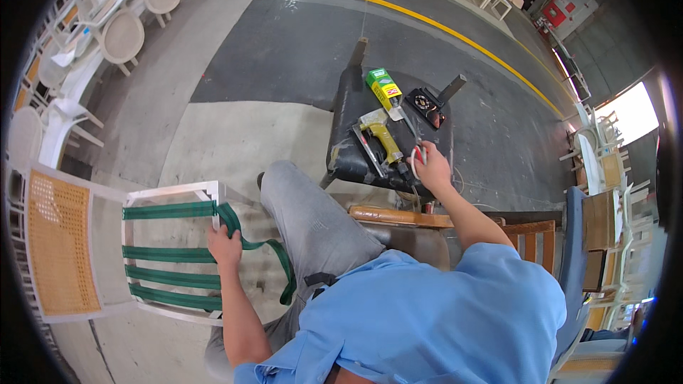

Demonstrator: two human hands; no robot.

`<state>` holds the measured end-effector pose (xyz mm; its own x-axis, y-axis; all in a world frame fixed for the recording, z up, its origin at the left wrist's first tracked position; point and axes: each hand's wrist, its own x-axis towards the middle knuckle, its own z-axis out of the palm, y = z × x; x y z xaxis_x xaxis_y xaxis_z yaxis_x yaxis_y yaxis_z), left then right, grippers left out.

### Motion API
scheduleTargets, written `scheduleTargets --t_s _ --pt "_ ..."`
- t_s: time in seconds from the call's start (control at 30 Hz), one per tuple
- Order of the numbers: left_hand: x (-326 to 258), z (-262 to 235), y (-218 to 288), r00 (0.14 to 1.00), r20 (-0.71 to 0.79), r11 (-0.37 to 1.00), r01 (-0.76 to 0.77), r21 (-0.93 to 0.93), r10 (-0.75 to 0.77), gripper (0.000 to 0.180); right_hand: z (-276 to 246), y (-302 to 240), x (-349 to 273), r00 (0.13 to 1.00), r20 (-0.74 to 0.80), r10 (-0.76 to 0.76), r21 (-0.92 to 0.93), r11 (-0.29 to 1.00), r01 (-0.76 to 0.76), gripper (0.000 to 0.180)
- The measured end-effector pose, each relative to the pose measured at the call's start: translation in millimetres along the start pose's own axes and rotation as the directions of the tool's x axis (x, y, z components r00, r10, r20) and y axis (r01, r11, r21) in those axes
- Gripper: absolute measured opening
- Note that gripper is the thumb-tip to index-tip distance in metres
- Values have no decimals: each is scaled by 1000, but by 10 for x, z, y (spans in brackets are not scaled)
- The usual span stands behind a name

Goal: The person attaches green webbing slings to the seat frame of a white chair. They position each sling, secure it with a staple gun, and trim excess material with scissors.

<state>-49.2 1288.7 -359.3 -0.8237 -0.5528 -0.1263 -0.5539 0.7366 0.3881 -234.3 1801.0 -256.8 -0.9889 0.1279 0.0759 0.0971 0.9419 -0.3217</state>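
At my left, a white chair frame (171, 194) has several green webbing strips (174, 281) stretched across its seat opening. My left hand (225, 245) is closed at the frame's near rail, gripping the green webbing strap (283, 259), whose loose end curls down beside my leg. My right hand (434, 169) is around the handles of a pair of scissors (418, 159), held over a black padded stool. The blades point away from me, toward a green and yellow box (385, 87). Just left of the scissors lies a yellow pneumatic staple gun (385, 142).
The black padded stool (346, 110) also carries a small dark patterned box (427, 107). The chair's cane backrest (60, 242) extends left. A wooden chair part (402, 216) is beside my right leg. Stacked pale chairs (122, 35) line the left side.
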Motion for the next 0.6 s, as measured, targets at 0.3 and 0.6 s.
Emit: scheduleTargets --t_s 0.3,0.6 --pt "-704 294 236 982 -155 989 90 -118 -108 34 167 613 395 994 -54 -99 -112 989 93 40" --pt "-1586 68 250 982 -107 922 105 -372 -155 28 357 -1470 253 820 -105 -563 369 743 558 32"
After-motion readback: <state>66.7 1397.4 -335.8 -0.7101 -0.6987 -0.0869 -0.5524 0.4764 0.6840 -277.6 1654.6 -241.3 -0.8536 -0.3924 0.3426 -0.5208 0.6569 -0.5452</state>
